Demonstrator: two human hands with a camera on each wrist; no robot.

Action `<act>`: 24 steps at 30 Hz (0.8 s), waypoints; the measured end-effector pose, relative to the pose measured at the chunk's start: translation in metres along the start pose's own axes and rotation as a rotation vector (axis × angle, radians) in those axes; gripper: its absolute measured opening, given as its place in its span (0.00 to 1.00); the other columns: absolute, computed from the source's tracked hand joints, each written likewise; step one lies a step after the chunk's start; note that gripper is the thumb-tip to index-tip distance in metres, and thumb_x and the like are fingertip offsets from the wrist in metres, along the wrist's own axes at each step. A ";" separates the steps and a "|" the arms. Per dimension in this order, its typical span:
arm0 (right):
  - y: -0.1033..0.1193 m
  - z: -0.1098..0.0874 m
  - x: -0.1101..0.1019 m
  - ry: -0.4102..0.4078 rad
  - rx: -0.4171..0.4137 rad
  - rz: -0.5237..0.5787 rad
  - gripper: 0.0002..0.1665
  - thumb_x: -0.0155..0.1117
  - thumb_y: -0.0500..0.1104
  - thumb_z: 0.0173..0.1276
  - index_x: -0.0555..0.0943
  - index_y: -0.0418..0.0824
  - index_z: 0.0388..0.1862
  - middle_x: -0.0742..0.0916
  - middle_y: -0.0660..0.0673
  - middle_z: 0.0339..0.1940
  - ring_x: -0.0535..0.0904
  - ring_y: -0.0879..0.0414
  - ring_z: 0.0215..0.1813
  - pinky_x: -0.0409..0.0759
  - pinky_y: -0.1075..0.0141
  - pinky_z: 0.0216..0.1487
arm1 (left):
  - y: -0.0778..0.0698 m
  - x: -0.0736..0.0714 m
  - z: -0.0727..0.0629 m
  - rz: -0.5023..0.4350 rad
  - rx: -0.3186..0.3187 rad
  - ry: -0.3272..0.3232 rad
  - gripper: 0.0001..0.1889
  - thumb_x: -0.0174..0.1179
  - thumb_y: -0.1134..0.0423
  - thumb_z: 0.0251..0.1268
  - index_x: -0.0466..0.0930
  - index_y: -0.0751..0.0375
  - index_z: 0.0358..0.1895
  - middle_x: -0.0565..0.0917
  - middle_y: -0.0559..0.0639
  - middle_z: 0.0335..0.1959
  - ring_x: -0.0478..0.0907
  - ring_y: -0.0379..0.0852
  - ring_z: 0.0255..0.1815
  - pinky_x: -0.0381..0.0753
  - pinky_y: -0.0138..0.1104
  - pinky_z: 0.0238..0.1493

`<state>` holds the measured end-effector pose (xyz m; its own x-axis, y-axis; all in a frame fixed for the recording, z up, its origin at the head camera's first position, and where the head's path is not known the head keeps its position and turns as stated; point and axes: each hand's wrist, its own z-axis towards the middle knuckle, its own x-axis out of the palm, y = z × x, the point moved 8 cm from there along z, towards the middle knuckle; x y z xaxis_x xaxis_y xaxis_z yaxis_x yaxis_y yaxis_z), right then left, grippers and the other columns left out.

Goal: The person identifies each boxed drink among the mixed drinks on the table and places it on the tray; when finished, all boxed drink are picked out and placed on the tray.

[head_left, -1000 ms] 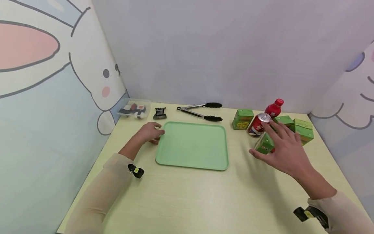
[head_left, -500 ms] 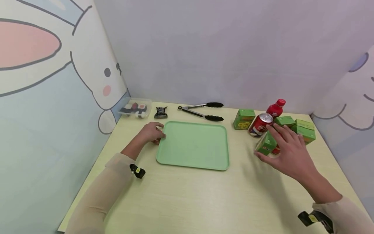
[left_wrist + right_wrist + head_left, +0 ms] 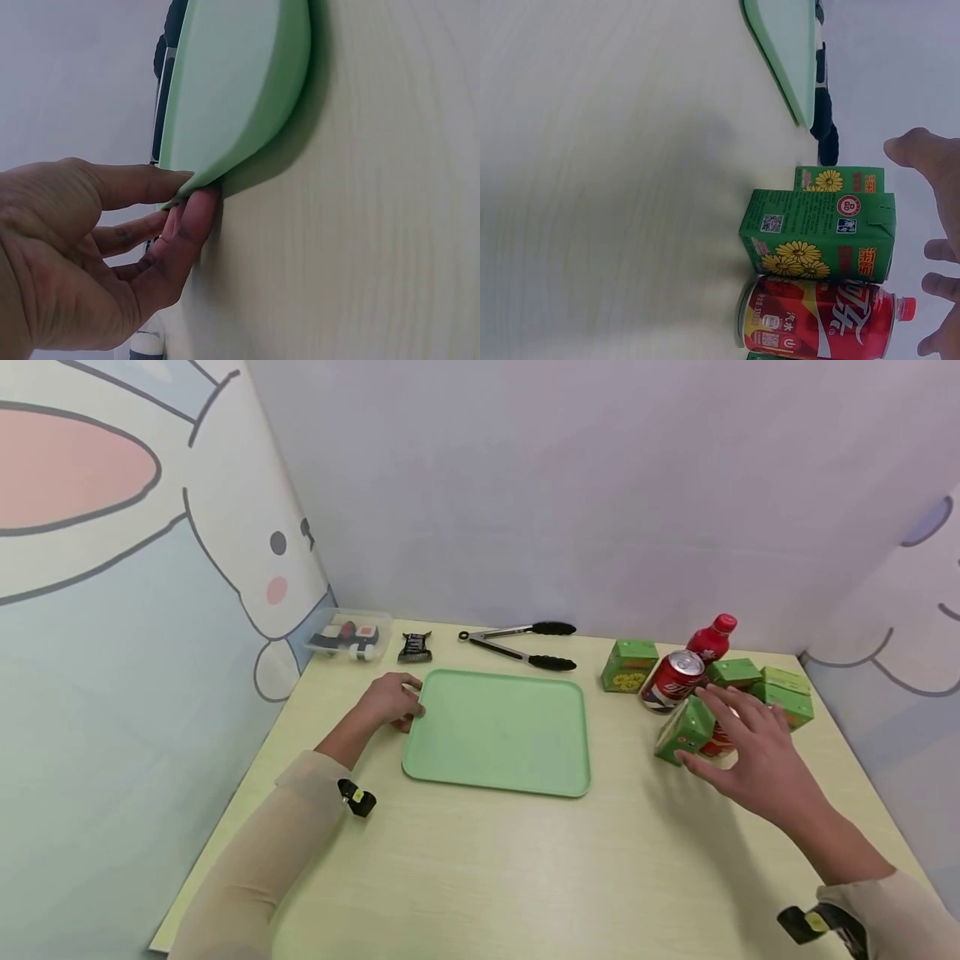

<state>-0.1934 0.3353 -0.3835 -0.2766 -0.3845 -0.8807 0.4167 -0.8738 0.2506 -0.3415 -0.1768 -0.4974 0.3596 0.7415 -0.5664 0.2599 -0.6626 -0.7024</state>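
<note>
My left hand (image 3: 388, 700) pinches the left rim of the pale green tray (image 3: 498, 731), thumb above and fingers beneath, as the left wrist view shows. On the right, my right hand (image 3: 767, 764) hovers with fingers spread, holding nothing. Closest to its thumb is a green drink carton (image 3: 817, 232) with yellow flowers. A red soda can (image 3: 817, 319) stands against that carton, partly hidden by the hand in the head view. Behind them are another red can (image 3: 673, 681) and a red bottle (image 3: 712, 639).
More green cartons stand around the cans, one at the left (image 3: 630, 667) and others at the right (image 3: 786, 700). Behind the tray lie spread tongs (image 3: 551, 662) and a black-wrapped snack (image 3: 415, 647). A clear box (image 3: 384, 631) with sushi-like pieces sits back left.
My right hand has drawn slightly rightward and toward me, its thumb now overlapping less beyond the nearest carton. The left hand stays at the tray's rim. The view has shifted a little.
</note>
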 end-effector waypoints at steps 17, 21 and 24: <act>-0.007 -0.004 -0.001 -0.116 -0.158 0.033 0.59 0.50 0.82 0.77 0.76 0.34 0.79 0.81 0.28 0.70 0.73 0.24 0.72 0.62 0.41 0.89 | 0.002 0.000 0.001 0.007 -0.003 -0.011 0.33 0.73 0.69 0.72 0.75 0.60 0.78 0.87 0.64 0.61 0.90 0.41 0.27 0.96 0.36 0.34; -0.007 -0.003 -0.001 -0.123 -0.164 0.030 0.58 0.51 0.82 0.77 0.77 0.33 0.79 0.82 0.28 0.69 0.73 0.24 0.71 0.64 0.39 0.88 | 0.002 0.000 0.000 0.003 0.002 -0.016 0.34 0.73 0.69 0.72 0.74 0.59 0.79 0.87 0.63 0.60 0.89 0.41 0.27 0.95 0.36 0.34; -0.006 -0.003 0.000 -0.127 -0.169 0.033 0.58 0.52 0.81 0.78 0.77 0.33 0.79 0.82 0.28 0.68 0.73 0.24 0.70 0.64 0.34 0.86 | 0.002 0.000 -0.001 -0.014 0.014 -0.018 0.36 0.73 0.70 0.71 0.72 0.55 0.80 0.88 0.63 0.57 0.89 0.42 0.27 0.95 0.37 0.33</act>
<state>-0.1930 0.3413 -0.3862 -0.3625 -0.4557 -0.8130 0.5634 -0.8021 0.1983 -0.3403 -0.1782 -0.4978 0.3396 0.7529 -0.5638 0.2526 -0.6504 -0.7164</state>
